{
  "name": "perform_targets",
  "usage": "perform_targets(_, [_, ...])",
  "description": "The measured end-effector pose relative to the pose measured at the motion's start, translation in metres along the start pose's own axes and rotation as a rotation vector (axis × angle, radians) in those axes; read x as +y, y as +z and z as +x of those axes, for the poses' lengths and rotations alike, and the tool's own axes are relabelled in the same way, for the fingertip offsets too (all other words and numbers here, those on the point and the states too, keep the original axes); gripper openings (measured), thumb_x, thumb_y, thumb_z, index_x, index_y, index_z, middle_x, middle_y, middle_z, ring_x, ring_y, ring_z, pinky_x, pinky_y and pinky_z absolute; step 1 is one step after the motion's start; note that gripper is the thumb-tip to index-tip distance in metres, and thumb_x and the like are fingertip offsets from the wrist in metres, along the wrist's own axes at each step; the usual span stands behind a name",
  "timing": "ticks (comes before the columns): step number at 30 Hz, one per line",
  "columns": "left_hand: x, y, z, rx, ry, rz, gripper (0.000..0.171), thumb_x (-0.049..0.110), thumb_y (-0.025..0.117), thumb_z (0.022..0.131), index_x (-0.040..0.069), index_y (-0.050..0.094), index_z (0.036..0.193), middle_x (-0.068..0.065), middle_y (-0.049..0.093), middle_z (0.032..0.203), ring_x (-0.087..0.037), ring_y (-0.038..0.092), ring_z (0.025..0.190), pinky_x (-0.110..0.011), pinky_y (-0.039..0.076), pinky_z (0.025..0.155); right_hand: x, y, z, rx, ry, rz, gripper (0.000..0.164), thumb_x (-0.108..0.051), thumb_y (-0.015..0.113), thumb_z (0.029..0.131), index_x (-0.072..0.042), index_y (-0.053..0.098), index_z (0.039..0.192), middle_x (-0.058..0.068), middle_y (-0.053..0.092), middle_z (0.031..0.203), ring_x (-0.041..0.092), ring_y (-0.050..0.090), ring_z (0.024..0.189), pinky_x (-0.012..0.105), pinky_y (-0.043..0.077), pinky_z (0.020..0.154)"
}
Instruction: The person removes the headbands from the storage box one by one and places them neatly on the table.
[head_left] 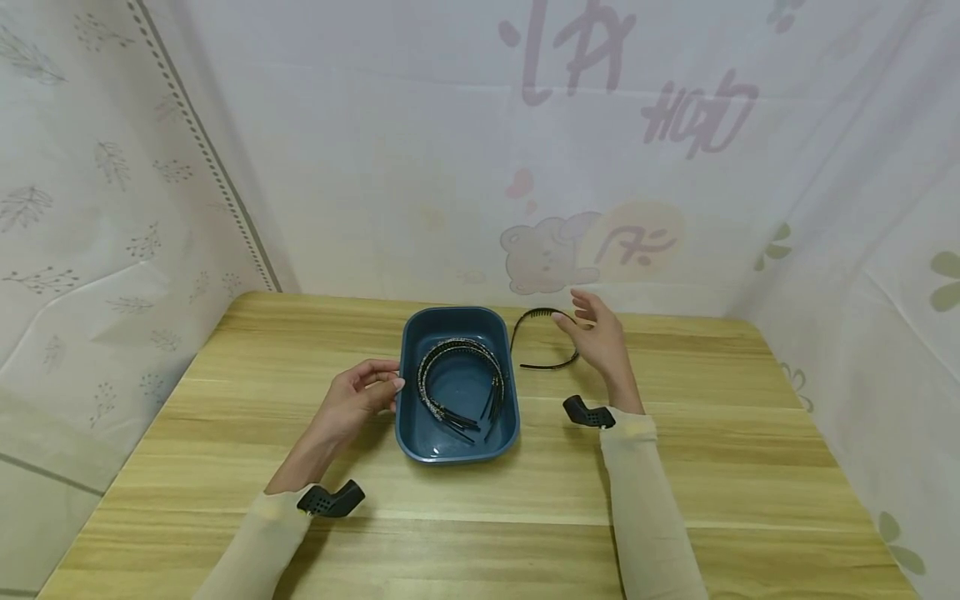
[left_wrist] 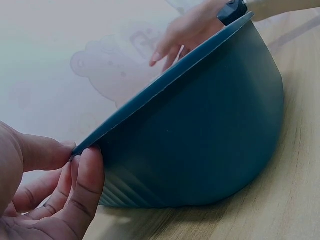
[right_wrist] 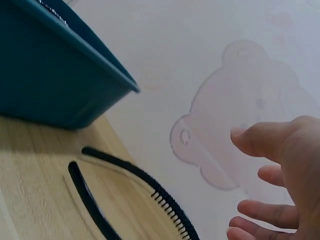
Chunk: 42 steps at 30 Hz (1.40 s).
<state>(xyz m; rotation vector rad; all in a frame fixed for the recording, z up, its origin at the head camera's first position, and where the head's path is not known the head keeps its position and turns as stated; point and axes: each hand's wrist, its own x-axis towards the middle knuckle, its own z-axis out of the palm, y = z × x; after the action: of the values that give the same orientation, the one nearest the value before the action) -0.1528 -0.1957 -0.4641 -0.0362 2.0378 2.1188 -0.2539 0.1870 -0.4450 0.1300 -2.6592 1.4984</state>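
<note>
A blue plastic basin stands on the table with several black toothed headbands inside, some with a glittery band. My left hand pinches its left rim between thumb and fingers, as the left wrist view shows up close at the rim. To the right of the basin one black headband lies on the table, its comb teeth visible in the right wrist view. Over its right side hovers my right hand, fingers spread and apart from it, holding nothing.
The wooden table ends at a pale cloth backdrop just behind the basin. Patterned curtains hang at the left and right sides. Both wrists carry small black camera mounts.
</note>
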Motion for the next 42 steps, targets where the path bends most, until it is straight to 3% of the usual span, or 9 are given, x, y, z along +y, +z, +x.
perform_targets(8, [0.001,-0.001,-0.001,0.003,-0.006,0.014,0.043,0.005,0.066,0.099,-0.010,0.051,0.136,0.003,0.066,0.094,-0.008,0.065,0.073,-0.024,0.061,0.073,-0.018,0.007,-0.002,-0.033,-0.071,0.040,0.073,-0.042,0.073,0.095,-0.017,0.042,0.156,0.008,0.044,0.160,0.036,0.046,0.142,0.055,0.046,0.112])
perform_targets(16, [0.000,-0.003,-0.001,0.003,-0.007,0.012,0.043,0.005,0.065,0.099,-0.010,0.050,0.137,0.004,0.066,0.094,-0.008,0.065,0.073,-0.024,0.061,0.073,-0.032,0.018,-0.003,-0.085,-0.081,0.077,0.074,-0.039,0.075,0.095,-0.018,0.040,0.157,0.004,0.041,0.162,0.036,0.043,0.145,0.054,0.042,0.117])
perform_targets(30, [0.004,-0.004,-0.003,0.006,-0.010,0.020,0.042,0.006,0.065,0.100,-0.008,0.051,0.137,0.001,0.066,0.097,-0.008,0.065,0.073,-0.024,0.061,0.074,-0.062,0.047,-0.013,-0.176,-0.226,-0.009,0.071,-0.037,0.076,0.094,-0.018,0.044,0.155,0.011,0.046,0.157,0.035,0.051,0.136,0.055,0.049,0.109])
perform_targets(42, [0.003,0.001,0.000,0.019,-0.004,0.000,0.040,0.004,0.066,0.099,-0.009,0.052,0.135,0.005,0.065,0.092,-0.009,0.064,0.071,-0.024,0.060,0.071,-0.071,0.068,-0.020,-0.212,-0.322,-0.061,0.067,-0.028,0.079,0.092,-0.014,0.049,0.151,0.014,0.051,0.150,0.039,0.057,0.129,0.056,0.053,0.104])
